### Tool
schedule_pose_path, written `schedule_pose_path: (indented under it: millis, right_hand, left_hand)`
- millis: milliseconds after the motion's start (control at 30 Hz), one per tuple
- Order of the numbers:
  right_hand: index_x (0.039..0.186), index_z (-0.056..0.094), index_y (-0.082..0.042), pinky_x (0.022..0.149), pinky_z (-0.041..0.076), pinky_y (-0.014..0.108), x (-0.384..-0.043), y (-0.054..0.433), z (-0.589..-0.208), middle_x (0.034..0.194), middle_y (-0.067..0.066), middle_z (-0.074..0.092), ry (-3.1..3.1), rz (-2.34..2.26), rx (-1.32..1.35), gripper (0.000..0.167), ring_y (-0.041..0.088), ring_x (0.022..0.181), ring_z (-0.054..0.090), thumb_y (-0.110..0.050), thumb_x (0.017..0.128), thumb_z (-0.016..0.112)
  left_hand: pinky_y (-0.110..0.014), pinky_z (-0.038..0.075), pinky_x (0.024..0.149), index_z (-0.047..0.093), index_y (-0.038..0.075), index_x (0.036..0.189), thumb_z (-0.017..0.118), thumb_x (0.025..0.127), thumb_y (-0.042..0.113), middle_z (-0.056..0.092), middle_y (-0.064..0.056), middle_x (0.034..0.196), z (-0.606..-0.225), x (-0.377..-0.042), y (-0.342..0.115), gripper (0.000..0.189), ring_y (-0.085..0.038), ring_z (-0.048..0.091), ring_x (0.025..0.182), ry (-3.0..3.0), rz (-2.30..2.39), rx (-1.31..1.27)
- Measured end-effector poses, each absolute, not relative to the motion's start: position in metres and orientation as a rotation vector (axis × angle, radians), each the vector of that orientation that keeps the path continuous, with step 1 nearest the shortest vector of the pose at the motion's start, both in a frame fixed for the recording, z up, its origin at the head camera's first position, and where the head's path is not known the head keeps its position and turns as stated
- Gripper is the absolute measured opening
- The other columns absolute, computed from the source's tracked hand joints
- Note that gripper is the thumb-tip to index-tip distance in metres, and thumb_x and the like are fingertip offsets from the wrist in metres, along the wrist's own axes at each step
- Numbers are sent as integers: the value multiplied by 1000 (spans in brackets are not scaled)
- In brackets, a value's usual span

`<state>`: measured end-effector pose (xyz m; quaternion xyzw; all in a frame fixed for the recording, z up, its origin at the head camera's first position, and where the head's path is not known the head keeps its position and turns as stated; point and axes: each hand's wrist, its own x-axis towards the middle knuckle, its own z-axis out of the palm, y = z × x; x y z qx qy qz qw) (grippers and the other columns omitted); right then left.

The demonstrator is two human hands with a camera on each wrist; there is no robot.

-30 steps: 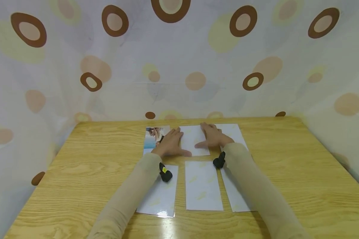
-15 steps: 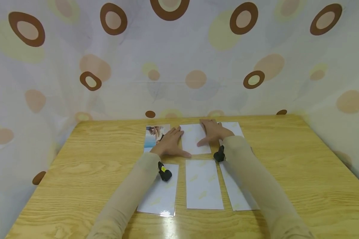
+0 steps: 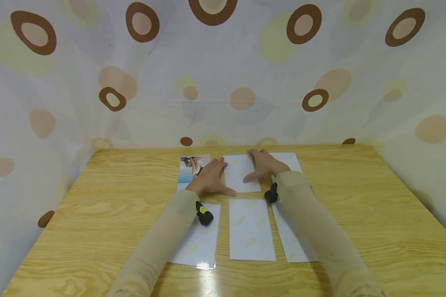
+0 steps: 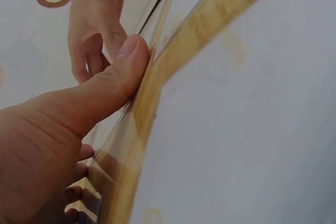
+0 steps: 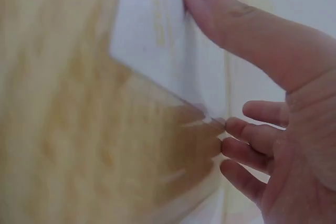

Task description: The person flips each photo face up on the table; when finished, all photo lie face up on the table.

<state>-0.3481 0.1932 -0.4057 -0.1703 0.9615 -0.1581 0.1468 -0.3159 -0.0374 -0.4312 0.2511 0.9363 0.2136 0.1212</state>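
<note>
A white card [image 3: 239, 173] with faint yellow marks lies flat in the middle of the back row. My left hand [image 3: 209, 179] touches its left edge with extended fingers, the thumb stretched along its near edge. My right hand [image 3: 266, 165] is at its far right corner, fingers at the edge and thumb over the face. The right wrist view shows that thumb [image 5: 220, 11] above a white card corner. Left of the card is a glossy photo [image 3: 186, 175] of a beach-like scene, partly covered by my left hand.
Nearer on the wood table [image 3: 357, 214] lie a left card [image 3: 198, 249], a middle card [image 3: 250, 231] and a right card [image 3: 290, 237] partly under my forearm. Another white card [image 3: 291, 160] shows beyond my right hand. A dotted cloth [image 3: 215, 62] hangs behind and beside the table.
Both hands stay around the middle back card with almost no movement. The right hand shifts slightly toward the far edge; the head view tilts a little.
</note>
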Motion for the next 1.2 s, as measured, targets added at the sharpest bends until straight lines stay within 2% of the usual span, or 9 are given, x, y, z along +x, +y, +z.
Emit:
schedule_pose_path:
  millis: [200, 300, 567, 733, 800, 1000, 1200]
  right_hand:
    - [143, 29, 4, 106, 38, 49, -369, 195, -406, 137, 26, 46, 2755, -576, -545, 98, 40, 126, 46, -36, 73, 84]
    - [141, 34, 7, 104, 40, 47, -377, 197, -405, 133, 26, 49, 2745, -550, -571, 93, 37, 121, 49, -32, 74, 84]
    - [130, 48, 12, 99, 43, 45, -386, 195, -401, 119, 25, 56, 2768, -409, -637, 83, 35, 108, 52, -35, 71, 84]
    - [124, 51, 9, 90, 47, 40, -390, 191, -401, 110, 21, 58, 2737, -418, -591, 77, 28, 97, 54, -34, 70, 85]
    - [122, 53, 8, 89, 47, 40, -391, 191, -402, 110, 20, 58, 2736, -399, -568, 75, 28, 97, 54, -35, 71, 85]
    - [119, 58, 4, 99, 42, 43, -388, 190, -399, 119, 20, 53, 2768, -359, -559, 70, 32, 110, 49, -37, 70, 85]
    - [120, 57, 7, 96, 44, 43, -378, 187, -396, 116, 20, 58, 2782, -371, -627, 67, 32, 107, 53, -33, 73, 84]
  left_hand:
    - [-47, 10, 120, 29, 10, 151, 78, 69, 59, 11, -6, 162, -431, -316, -38, 108, -28, 6, 150, 2738, 643, 720]
    - [-46, 9, 120, 30, 10, 151, 79, 69, 59, 11, -7, 162, -430, -316, -36, 107, -29, 6, 150, 2743, 636, 733]
    - [-45, 10, 120, 29, 12, 151, 78, 69, 61, 10, -6, 163, -431, -319, -37, 108, -27, 5, 150, 2744, 615, 729]
    - [-45, 9, 120, 28, 12, 152, 77, 69, 62, 9, -6, 163, -433, -319, -39, 108, -27, 4, 150, 2744, 601, 725]
    - [-45, 8, 120, 28, 12, 152, 77, 69, 62, 9, -6, 163, -434, -319, -39, 109, -27, 4, 150, 2746, 601, 722]
    - [-45, 8, 120, 29, 12, 152, 78, 68, 61, 10, -5, 163, -432, -319, -37, 109, -27, 4, 150, 2748, 627, 718]
    - [-46, 9, 120, 30, 12, 151, 79, 67, 61, 11, -5, 163, -435, -320, -39, 109, -26, 5, 150, 2740, 651, 698]
